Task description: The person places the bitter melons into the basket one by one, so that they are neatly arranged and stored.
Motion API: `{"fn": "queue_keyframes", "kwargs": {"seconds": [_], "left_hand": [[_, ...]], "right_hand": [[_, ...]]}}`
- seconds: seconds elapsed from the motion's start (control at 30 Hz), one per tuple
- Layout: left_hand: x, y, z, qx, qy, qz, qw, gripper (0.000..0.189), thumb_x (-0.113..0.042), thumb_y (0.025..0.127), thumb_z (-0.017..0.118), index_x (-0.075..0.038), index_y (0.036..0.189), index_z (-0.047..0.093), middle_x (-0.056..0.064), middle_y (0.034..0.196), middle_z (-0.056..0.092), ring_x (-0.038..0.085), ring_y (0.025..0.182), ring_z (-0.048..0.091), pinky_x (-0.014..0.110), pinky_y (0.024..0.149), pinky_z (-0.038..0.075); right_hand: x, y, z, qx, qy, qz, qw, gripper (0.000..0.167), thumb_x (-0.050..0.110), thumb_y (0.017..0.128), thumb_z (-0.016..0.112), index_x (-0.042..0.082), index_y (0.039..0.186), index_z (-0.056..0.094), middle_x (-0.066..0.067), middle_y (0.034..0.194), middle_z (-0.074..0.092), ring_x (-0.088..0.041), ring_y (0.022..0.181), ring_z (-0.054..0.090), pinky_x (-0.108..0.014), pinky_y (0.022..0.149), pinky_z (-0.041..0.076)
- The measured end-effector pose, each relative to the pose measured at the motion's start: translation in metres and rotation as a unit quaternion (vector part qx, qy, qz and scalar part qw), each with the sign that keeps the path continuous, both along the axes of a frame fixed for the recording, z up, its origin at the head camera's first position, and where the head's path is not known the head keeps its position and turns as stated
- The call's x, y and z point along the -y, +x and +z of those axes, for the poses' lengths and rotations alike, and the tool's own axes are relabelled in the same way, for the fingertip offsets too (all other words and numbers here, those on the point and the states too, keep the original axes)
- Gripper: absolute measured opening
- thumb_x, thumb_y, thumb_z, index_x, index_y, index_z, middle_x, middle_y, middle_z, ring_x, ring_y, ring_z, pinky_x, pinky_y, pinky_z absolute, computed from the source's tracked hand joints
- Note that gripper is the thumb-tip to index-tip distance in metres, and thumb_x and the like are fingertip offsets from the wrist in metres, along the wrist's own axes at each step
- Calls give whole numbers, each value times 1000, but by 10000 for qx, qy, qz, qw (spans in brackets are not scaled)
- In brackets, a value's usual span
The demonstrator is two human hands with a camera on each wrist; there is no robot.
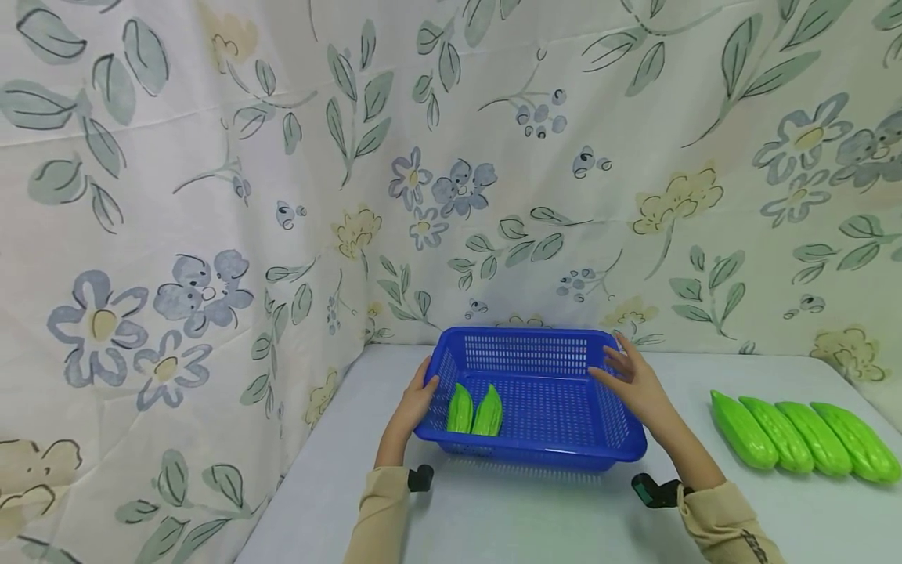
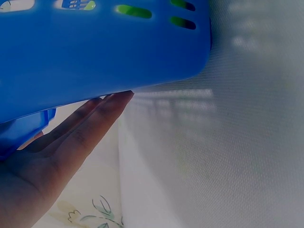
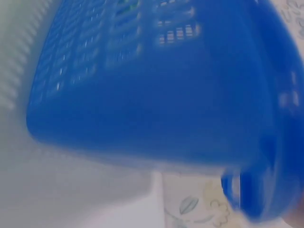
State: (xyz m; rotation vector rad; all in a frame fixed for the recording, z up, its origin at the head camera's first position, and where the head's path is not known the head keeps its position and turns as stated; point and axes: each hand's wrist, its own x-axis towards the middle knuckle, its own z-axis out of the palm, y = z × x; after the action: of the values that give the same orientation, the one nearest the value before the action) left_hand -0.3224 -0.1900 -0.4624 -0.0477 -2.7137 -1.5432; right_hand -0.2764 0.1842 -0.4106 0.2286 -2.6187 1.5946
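Toward the far side of the white desk (image 1: 535, 525), between the person's two hands, sits a blue plastic basket (image 1: 528, 450) with slotted walls and a perforated floor; whether its base touches the desk all round, I cannot tell. Two green gourds (image 1: 461, 410) lie side by side in its left front part, pointed ends toward the back, their near ends hidden behind the front rim. The rest of the basket floor is bare.

The left hand (image 1: 414, 399) holds the basket at its left side, thumb at the rim and fingers reaching straight along the outer wall, as the left wrist view shows. The right hand (image 1: 637, 388) is loosely spread at the right side, near the back corner, with gaps between the fingers and the thumb stretched over the inside of the basket. How firmly it touches the rim is unclear; in the blurred right wrist view the basket wall fills most of the frame.

Well to the right of the basket, four green gourds (image 1: 813, 439) lie on the desk in a close row, slanting with their tips away from the person. Both forearms wear beige sleeves (image 1: 384, 501), with a small dark device (image 1: 421, 478) at each wrist. Behind the desk and along the left hangs pale cloth (image 1: 535, 274) printed with blue and yellow flowers and green leaves.
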Motion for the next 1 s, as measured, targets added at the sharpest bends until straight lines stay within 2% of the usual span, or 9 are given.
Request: {"fn": "queue_keyframes", "kwargs": {"seconds": [0.37,0.8,1.0], "left_hand": [[-2,1,2,26,25,11,10000,57,-26,105,37,-11,157,18,22,160,24,47,147,21,67,115,21],[-2,1,1,6,-3,-8,10000,57,-28,106,37,-11,157,18,23,160,23,48,147,21,68,114,21],[-2,0,1,29,30,3,10000,58,-28,106,38,-11,157,17,22,160,23,47,147,21,68,115,20]], "right_hand": [[-23,0,-7,29,38,-188,9998,98,39,96,60,12,156,-12,-29,158,21,-55,141,25,-67,108,31],[-63,-2,-19,-298,171,-599,9976,91,40,99,54,6,156,-9,-33,154,25,-56,138,28,-71,103,32],[-81,0,-26,-118,184,-750,9969,93,41,99,53,5,155,-11,-35,154,23,-57,138,26,-72,103,30]]}}
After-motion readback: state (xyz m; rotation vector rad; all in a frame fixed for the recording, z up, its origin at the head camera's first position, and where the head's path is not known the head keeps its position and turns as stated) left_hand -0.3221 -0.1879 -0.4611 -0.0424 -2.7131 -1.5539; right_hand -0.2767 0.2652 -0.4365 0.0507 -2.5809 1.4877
